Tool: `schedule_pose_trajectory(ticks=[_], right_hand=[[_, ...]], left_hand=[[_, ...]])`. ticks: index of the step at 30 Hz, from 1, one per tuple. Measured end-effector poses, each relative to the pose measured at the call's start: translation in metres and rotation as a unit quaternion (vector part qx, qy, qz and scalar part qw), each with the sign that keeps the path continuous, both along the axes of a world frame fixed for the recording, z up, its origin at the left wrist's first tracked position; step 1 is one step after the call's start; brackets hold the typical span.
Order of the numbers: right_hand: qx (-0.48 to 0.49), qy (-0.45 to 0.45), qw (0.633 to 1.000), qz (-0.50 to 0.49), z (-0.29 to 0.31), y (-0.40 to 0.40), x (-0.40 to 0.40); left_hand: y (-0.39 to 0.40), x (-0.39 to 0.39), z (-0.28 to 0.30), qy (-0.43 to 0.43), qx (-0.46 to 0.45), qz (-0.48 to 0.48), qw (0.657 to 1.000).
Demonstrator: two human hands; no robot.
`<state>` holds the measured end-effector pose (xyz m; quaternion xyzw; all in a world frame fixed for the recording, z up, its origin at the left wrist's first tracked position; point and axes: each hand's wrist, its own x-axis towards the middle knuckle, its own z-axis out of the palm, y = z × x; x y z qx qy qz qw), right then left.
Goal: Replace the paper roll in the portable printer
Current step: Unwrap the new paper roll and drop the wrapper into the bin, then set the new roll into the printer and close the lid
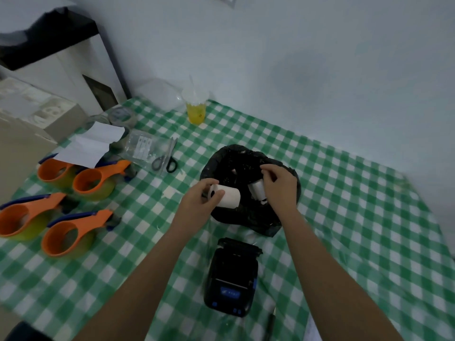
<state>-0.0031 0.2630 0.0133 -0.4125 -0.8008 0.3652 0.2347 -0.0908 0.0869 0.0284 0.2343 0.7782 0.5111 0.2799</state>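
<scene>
A black portable printer lies on the green checked tablecloth near me, its lid open toward the far side. Beyond it sits a black plastic bag with several white paper rolls inside; one roll shows beside my right hand. My left hand holds a white paper roll sideways over the bag's left rim, its dark core facing me. My right hand hovers over the bag's opening with bent fingers pinched together; whether it grips anything is unclear.
Several orange tape dispensers stand at the left. Scissors, a clear packet and white paper lie behind them. A cup of yellow drink stands at the back by the wall. A pen lies near the front edge.
</scene>
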Motion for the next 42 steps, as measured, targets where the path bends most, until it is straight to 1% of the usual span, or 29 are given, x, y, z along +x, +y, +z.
schedule_pose_trajectory(ticks=[2, 4, 7, 9, 11, 14, 16, 18, 19, 21, 23, 24, 28, 30, 32, 35, 37, 40, 42], right_hand=[[0.001, 0.051, 0.998, 0.028, 0.008, -0.019, 0.012], [-0.004, 0.068, 0.994, 0.087, 0.014, -0.039, 0.026], [-0.038, 0.057, 0.977, 0.204, 0.016, -0.067, 0.044], [-0.017, 0.028, 0.972, 0.235, 0.013, -0.082, 0.052], [0.004, 0.01, 0.975, 0.22, 0.013, -0.096, 0.057], [-0.021, 0.031, 0.984, 0.175, 0.014, -0.112, 0.064], [-0.102, 0.071, 0.984, 0.127, 0.016, -0.121, 0.07], [-0.205, 0.12, 0.969, 0.075, 0.019, -0.127, 0.076], [-0.239, 0.134, 0.96, 0.052, 0.02, -0.129, 0.079], [-0.285, 0.151, 0.946, 0.022, 0.021, -0.133, 0.085], [-0.314, 0.156, 0.936, 0.016, 0.021, -0.137, 0.091], [-0.322, 0.156, 0.934, 0.02, 0.021, -0.14, 0.094], [-0.349, 0.172, 0.92, 0.053, 0.024, -0.144, 0.113], [-0.346, 0.165, 0.919, 0.09, 0.024, -0.141, 0.125], [-0.31, 0.15, 0.93, 0.13, 0.02, -0.138, 0.135], [-0.285, 0.124, 0.937, 0.16, 0.019, -0.134, 0.144], [-0.268, 0.087, 0.943, 0.176, 0.02, -0.132, 0.147], [-0.215, 0.024, 0.956, 0.2, 0.021, -0.129, 0.154], [-0.235, 0.016, 0.949, 0.212, 0.02, -0.129, 0.158]], left_hand=[[-0.002, 0.002, -0.001, -0.009, 0.007, 0.0, 1.0], [-0.005, 0.005, 0.0, -0.015, 0.009, -0.007, 1.0], [-0.011, 0.012, 0.003, -0.026, 0.017, -0.029, 0.999], [-0.016, 0.018, 0.008, -0.047, 0.036, -0.034, 0.998], [-0.023, 0.025, 0.012, -0.065, 0.04, -0.043, 0.996], [-0.033, 0.032, 0.014, -0.062, 0.031, -0.053, 0.996], [-0.039, 0.038, 0.015, -0.063, 0.024, -0.06, 0.996], [-0.045, 0.047, 0.015, -0.08, 0.042, -0.083, 0.992], [-0.048, 0.052, 0.014, -0.077, 0.048, -0.104, 0.99], [-0.053, 0.06, 0.009, -0.025, 0.026, -0.157, 0.987], [-0.057, 0.068, 0.005, 0.032, -0.005, -0.189, 0.981], [-0.059, 0.073, 0.005, 0.047, -0.01, -0.185, 0.982], [-0.065, 0.086, 0.009, 0.056, 0.019, -0.148, 0.987], [-0.07, 0.088, 0.01, 0.046, 0.024, -0.155, 0.987], [-0.077, 0.091, 0.012, 0.029, 0.024, -0.166, 0.985], [-0.085, 0.096, 0.017, 0.014, 0.027, -0.198, 0.98], [-0.089, 0.098, 0.02, 0.004, 0.022, -0.218, 0.976], [-0.092, 0.1, 0.024, -0.003, -0.01, -0.239, 0.971], [-0.093, 0.101, 0.026, -0.01, -0.021, -0.248, 0.968]])
